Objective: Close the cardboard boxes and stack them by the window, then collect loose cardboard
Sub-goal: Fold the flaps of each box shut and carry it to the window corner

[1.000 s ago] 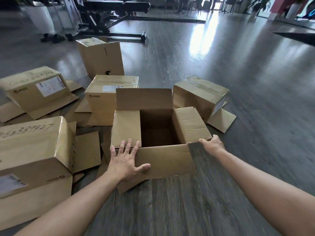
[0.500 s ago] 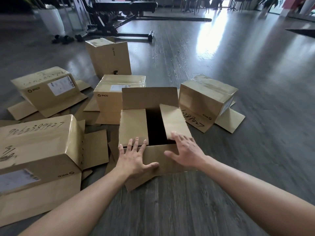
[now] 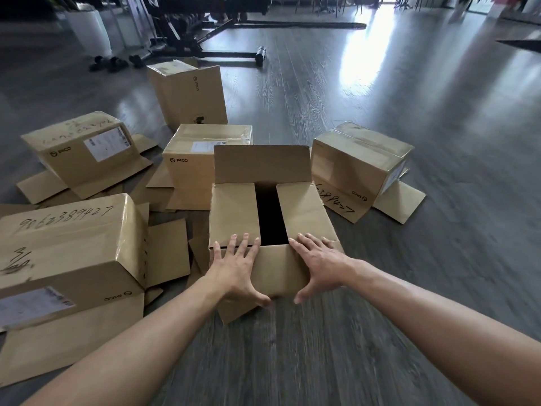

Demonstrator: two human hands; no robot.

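Observation:
An open cardboard box (image 3: 301, 206) sits on the floor right in front of me. Its two side flaps lie folded inward with a dark gap between them, and its far flap stands upright. My left hand (image 3: 238, 271) lies flat with spread fingers on the left flap and the near flap. My right hand (image 3: 320, 266) lies flat the same way on the right flap and the near flap. Both thumbs hook under the near flap's edge.
Several more cardboard boxes surround it: a large one (image 3: 67, 244) at left, one (image 3: 87, 150) behind it, one (image 3: 202, 159) beside the open box, a tall one (image 3: 190, 92) farther back, one (image 3: 360, 168) at right. Loose cardboard sheets (image 3: 167, 250) lie between them. A black exercise bench (image 3: 210, 27) stands far back.
My right hand left the box's right corner, pushed the right flap down inward and now lies flat on it. The near flap has come up under both hands.

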